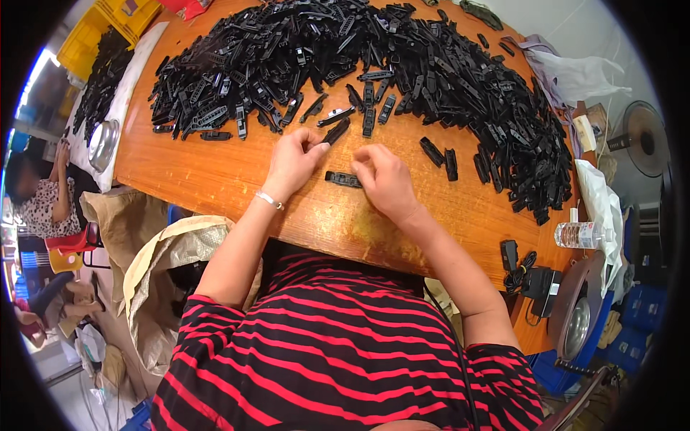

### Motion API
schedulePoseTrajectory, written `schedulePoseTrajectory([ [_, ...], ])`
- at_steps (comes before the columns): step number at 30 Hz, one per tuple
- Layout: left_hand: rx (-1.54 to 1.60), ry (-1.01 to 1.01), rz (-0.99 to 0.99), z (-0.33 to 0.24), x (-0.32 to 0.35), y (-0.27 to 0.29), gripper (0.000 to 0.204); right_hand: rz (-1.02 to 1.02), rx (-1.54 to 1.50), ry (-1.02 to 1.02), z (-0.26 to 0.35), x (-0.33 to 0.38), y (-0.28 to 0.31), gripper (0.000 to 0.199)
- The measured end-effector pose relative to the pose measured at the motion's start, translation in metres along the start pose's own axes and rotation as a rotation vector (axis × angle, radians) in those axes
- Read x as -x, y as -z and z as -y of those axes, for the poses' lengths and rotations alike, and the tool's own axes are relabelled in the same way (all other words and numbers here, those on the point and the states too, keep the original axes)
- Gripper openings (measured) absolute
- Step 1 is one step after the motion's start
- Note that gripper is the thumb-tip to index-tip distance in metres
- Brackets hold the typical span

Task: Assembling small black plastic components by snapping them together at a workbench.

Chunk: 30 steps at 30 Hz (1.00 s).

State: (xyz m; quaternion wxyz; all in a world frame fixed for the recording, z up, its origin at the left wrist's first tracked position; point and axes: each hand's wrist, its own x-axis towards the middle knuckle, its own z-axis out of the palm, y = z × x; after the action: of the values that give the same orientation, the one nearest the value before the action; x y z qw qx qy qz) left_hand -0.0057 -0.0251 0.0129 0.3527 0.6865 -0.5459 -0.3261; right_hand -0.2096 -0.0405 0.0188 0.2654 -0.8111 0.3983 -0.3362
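Between the thumb and fingers of my left hand (293,159) is a slim black plastic clip-like piece (336,132), tilted up to the right. My right hand (388,179) is curled with its fingertips drawn in, just right of the other. Whatever those fingertips pinch, if anything, is hidden. A second black plastic piece with a ridged top (343,179) lies flat on the table, its right end at my right thumb. Just beyond my hands, several loose pieces lie apart, one with a bright silvery strip (336,115).
A big heap of black pieces (273,54) arcs across the wooden table (215,176). Two pieces (441,158) lie to the right. A plastic bottle (577,235), power adapters (535,284) and a fan (640,136) stand right. Sacks (154,251) hang left; another person (50,194) sits beyond.
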Motion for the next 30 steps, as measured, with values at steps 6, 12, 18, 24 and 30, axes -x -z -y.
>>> schedulePoseTrajectory([
  [6,0.485,0.016,0.138,-0.026,0.029,-0.011,0.012,0.013,-0.388,-0.228,0.016,-0.006,-0.010,0.017],
  [12,0.313,-0.034,0.278,-0.023,0.025,0.007,0.017,0.133,-0.581,-0.413,0.022,-0.008,0.013,0.015],
  [18,0.628,0.020,0.221,-0.021,0.029,0.015,0.023,0.369,-0.477,-0.556,0.020,-0.003,0.026,0.014],
  [24,0.454,0.107,0.168,-0.007,0.029,-0.004,0.011,0.312,-0.518,-0.649,0.009,0.001,0.017,0.014],
  [30,0.314,0.119,0.141,-0.002,0.026,-0.009,0.012,0.321,-0.457,-0.676,0.008,-0.003,0.013,0.015],
])
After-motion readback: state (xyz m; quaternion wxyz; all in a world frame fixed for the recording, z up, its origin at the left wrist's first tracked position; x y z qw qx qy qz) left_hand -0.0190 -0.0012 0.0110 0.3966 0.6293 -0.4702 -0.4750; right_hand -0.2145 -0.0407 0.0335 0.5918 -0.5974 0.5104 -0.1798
